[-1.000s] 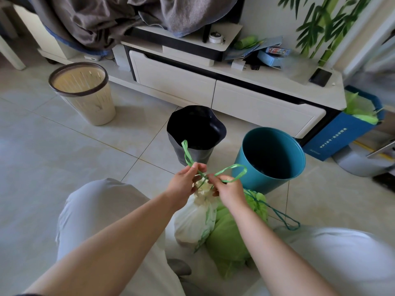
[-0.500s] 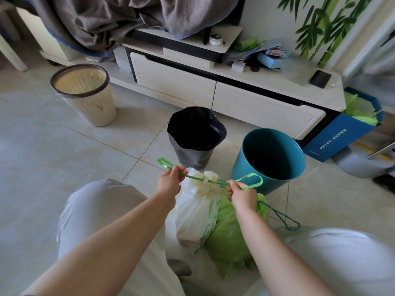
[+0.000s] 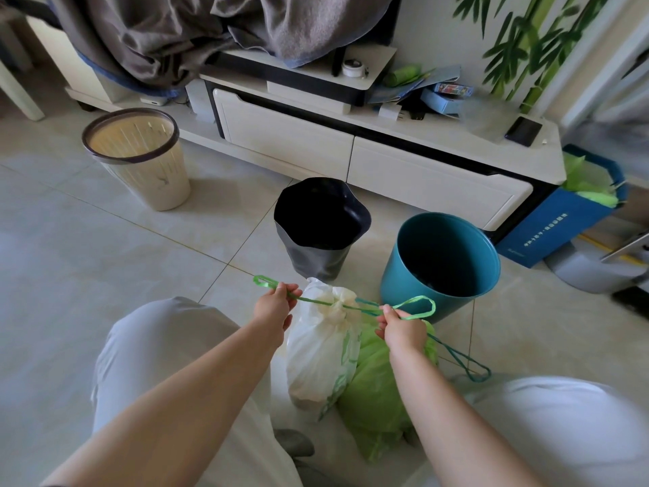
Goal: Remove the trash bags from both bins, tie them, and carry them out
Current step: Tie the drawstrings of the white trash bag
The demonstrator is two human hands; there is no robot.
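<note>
Between the two hands on my feed sits the white trash bag [image 3: 319,356], upright on the floor, its neck cinched by a green drawstring [image 3: 310,301] stretched tight to both sides. Left hand [image 3: 275,309] pinches one end of the string, and right hand [image 3: 400,328] is clenched round the other with a loop poking out past it. Green trash bag [image 3: 379,391] lies under the right hand, touching the white one. Black bin [image 3: 316,258] and teal bin [image 3: 397,286] stand just beyond the hands.

Floor [image 3: 105,275], teal bin [image 3: 404,275], black bin [image 3: 316,258], cream bin [image 3: 151,177]
</note>
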